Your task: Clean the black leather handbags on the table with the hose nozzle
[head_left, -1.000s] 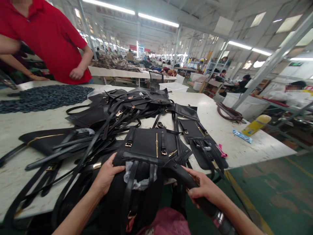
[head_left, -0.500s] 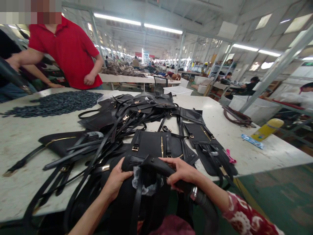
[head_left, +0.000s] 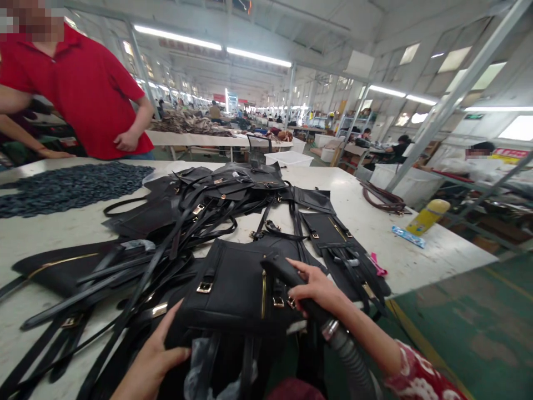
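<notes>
A black bag [head_left: 233, 283] with gold buckles and a gold zipper lies at the table's near edge. My left hand [head_left: 160, 347] grips its left side, thumb toward me and fingers partly hidden behind it. In my right hand [head_left: 312, 289] is a black nozzle [head_left: 287, 276], joined by a metal collar to a ribbed grey hose [head_left: 352, 355]. The nozzle's tip is over the right part of the bag, near the zipper. Clear plastic wrap [head_left: 202, 364] hangs around the straps below the bag.
More black bags and straps [head_left: 225, 189] are heaped on the white table [head_left: 449, 261]. Small dark pieces [head_left: 75, 186] lie at the left, near a person in a red shirt [head_left: 91, 94]. At the right are a yellow bottle [head_left: 428, 216], a blue packet [head_left: 408, 236] and brown straps [head_left: 383, 198].
The bag has tipped so its front panel faces up more. The nozzle has left the bag's near edge for the panel. My left hand is lower and further left; the view has shifted right.
</notes>
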A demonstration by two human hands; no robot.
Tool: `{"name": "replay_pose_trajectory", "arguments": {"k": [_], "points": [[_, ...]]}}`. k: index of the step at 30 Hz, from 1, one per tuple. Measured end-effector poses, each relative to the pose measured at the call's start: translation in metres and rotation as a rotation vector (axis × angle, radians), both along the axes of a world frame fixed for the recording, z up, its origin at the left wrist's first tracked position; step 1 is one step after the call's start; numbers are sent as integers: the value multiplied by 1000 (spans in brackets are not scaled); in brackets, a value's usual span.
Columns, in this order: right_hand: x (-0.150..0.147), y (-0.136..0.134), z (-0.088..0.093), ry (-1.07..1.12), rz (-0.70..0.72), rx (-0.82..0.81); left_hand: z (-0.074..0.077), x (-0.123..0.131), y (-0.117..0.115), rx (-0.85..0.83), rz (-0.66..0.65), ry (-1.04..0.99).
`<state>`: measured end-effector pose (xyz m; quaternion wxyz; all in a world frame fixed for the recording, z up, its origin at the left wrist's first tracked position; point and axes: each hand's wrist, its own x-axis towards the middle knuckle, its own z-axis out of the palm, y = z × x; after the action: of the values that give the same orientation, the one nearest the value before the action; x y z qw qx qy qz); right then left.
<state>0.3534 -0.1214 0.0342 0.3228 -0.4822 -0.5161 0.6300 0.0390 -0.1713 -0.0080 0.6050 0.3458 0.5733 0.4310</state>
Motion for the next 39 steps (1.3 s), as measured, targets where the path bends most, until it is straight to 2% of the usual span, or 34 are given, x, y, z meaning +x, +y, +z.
{"name": "replay_pose_trajectory", "arguments": {"k": [2,4,8,12,16,21,24,29,34,39], "points": [[28,7,-8,-43,-69,-20,0,1,3,66,-10,70],[46,17,-14,-50,-72,-38,-1,5,7,136,0,155],[53,41,-24,-53,-9,-95,-5,11,15,183,2,348],[40,71,-33,-71,19,-122,-10,10,21,260,-33,451],[26,95,-37,-91,-57,-48,-15,6,22,261,-38,450],[20,94,-25,-101,-147,80,-15,1,18,239,-37,387],[21,79,-9,-89,-70,70,-12,1,14,220,-59,323],[2,64,8,-65,201,-69,-13,4,8,210,-84,263],[-34,90,-5,-51,312,-149,-14,5,6,235,-165,240],[-60,129,-24,-76,285,-156,-6,8,9,225,-197,240]]}}
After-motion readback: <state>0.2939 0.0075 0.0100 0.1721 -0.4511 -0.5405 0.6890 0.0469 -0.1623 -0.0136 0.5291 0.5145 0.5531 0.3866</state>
